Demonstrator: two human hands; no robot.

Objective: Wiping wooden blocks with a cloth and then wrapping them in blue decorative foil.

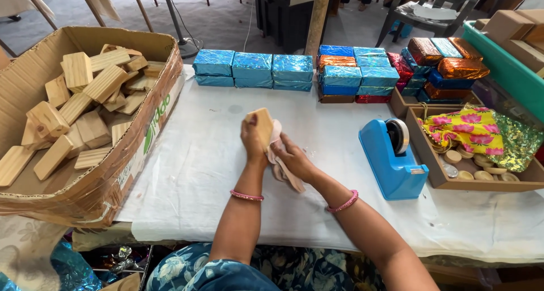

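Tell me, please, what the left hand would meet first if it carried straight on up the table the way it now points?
The left hand, holding a wooden block upright, points away from the body. Beyond it the white table cover lies bare, so it would probably first reach the row of blue foil-wrapped blocks, though depth is hard to judge.

Bright, even daylight, soft & diffuse; no single strong source visible. Shadows faint: a soft one under the tape dispenser (392,158) and beneath the forearms on the white table cover (192,166). Glare speckles on the foil-wrapped blocks (252,69), esp. blue and orange ones. Focus sharp across centre. Wide-angle lens bends the edges: cardboard box (85,195) at left and green bin (504,64) at right look stretched. No motion blur.
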